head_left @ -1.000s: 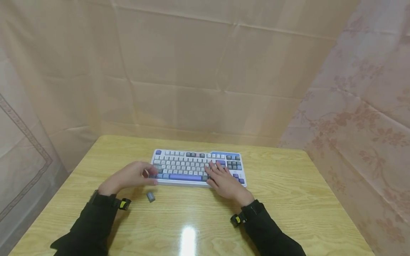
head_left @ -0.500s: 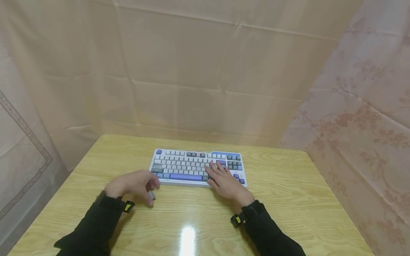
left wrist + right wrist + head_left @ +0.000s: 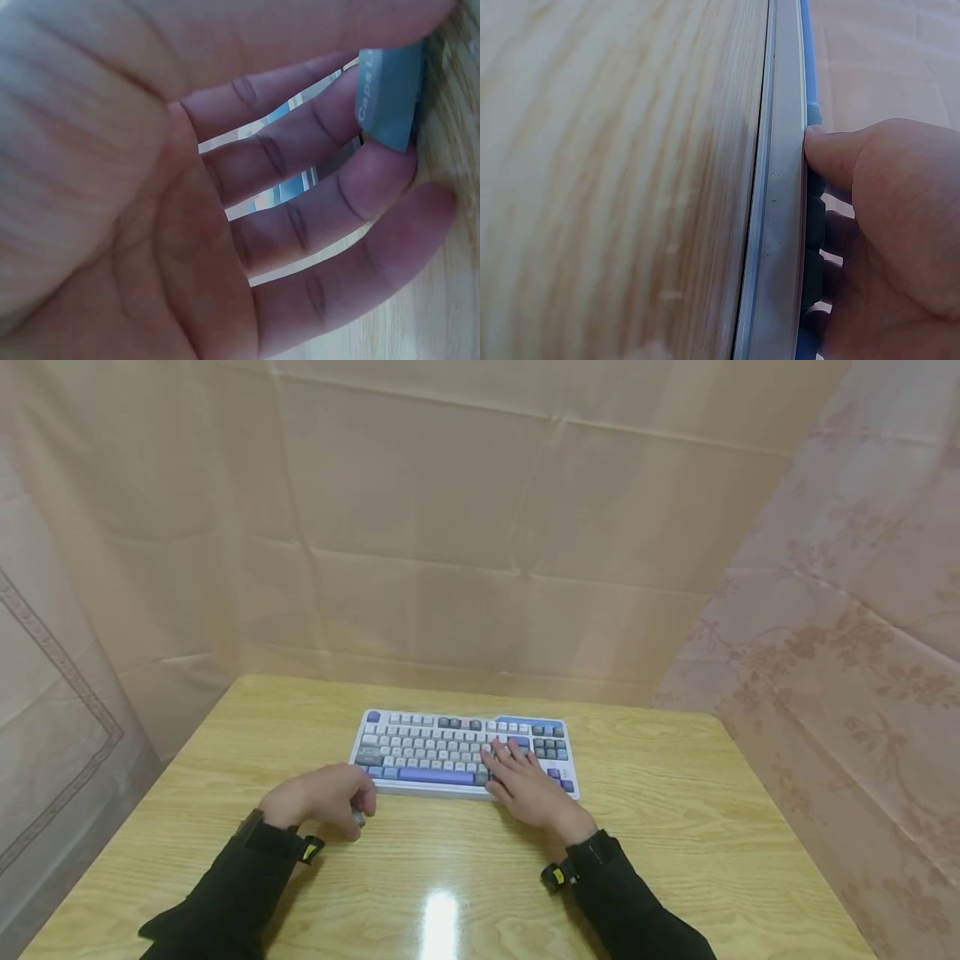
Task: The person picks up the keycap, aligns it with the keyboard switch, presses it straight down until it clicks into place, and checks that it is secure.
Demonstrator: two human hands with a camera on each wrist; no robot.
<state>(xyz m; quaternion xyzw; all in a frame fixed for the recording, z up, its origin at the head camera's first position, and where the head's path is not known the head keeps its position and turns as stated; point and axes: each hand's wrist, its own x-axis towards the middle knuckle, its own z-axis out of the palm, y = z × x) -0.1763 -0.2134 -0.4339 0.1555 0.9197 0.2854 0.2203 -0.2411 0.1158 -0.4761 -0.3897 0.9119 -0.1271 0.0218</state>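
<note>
A white keyboard [image 3: 435, 775] with white, grey, blue and purple keys lies on the wooden table. Just off its front left corner, my left hand [image 3: 324, 795] pinches a grey keycap [image 3: 390, 97] between thumb and fingertips, close to the tabletop. "Caps L" can be read on the keycap; the thumb covers the rest. In the head view only a sliver of it shows under the fingers. My right hand [image 3: 528, 789] rests with spread fingers on the keyboard's right part. The right wrist view has its thumb touching dark keys at the front edge.
The light wooden table [image 3: 660, 835] extends around the keyboard, with a bright reflection near its front. A beige cloth [image 3: 450, 527] hangs behind it, and a flower-patterned cloth [image 3: 847, 652] hangs on the right.
My left hand has moved from the keyboard's left edge toward me, down to the loose keycap on the table, and closed its fingers on it. The right hand has stayed in place.
</note>
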